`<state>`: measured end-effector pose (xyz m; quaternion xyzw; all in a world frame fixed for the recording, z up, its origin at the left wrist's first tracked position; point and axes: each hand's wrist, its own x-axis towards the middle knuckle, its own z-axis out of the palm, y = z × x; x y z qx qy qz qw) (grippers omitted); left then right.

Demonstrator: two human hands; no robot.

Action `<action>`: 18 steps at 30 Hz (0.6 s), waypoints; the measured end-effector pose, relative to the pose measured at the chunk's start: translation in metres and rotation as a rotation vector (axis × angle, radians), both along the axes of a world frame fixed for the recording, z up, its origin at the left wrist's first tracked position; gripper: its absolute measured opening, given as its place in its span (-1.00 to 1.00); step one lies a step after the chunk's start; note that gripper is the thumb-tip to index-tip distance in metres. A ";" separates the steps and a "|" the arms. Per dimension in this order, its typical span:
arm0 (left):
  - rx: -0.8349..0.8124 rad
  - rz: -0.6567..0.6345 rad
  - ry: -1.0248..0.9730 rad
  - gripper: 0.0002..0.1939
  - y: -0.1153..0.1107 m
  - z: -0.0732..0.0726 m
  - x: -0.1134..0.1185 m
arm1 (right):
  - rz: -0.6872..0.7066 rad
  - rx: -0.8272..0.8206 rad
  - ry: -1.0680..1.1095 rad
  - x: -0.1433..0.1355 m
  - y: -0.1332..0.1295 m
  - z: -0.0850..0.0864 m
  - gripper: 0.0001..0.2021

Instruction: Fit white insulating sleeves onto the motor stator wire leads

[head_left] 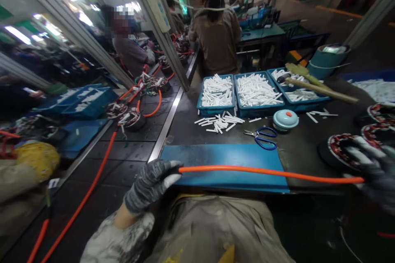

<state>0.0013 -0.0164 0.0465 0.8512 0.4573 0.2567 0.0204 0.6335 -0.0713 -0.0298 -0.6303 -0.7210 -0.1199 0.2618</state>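
My left hand (146, 185), in a grey knit glove with white fingertips, is closed round the left end of an orange cable (234, 169). The cable stretches rightward, slightly sagging, above a blue mat (212, 154). At the right edge my gloved right hand (378, 176) is blurred and partly cut off. Its fingers reach over the rim of a motor stator (335, 154) with a dark body and copper windings, and its thumb lies near the cable's right end. Behind the mat lie blue-handled scissors (266, 137), blades apart, beside a round light-blue container (285, 120).
Blue trays (259, 111) of white sticks stand at the back, with loose sticks (220, 122) before them. A mallet (321, 89) lies across one tray. More stators (381, 133) sit right. Left runs a conveyor (135, 152) with wired stators. Co-workers (216, 37) are beyond.
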 end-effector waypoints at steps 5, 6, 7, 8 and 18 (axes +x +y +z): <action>0.232 0.073 0.068 -0.74 0.000 0.023 0.009 | 0.102 0.055 0.035 -0.091 -0.016 0.003 -0.25; 0.309 0.076 0.084 -0.74 0.001 0.030 0.011 | 0.184 0.040 0.071 -0.111 -0.014 -0.001 -0.31; 0.379 0.067 0.104 -0.73 0.001 0.036 0.013 | 0.260 0.062 0.093 -0.130 -0.012 -0.005 -0.39; 0.442 0.050 0.125 -0.71 0.001 0.042 0.015 | 0.284 0.093 0.116 -0.147 -0.009 -0.008 -0.49; 0.571 0.086 0.012 -0.54 0.005 0.033 0.053 | -0.241 0.003 1.220 -0.157 0.005 0.029 -0.65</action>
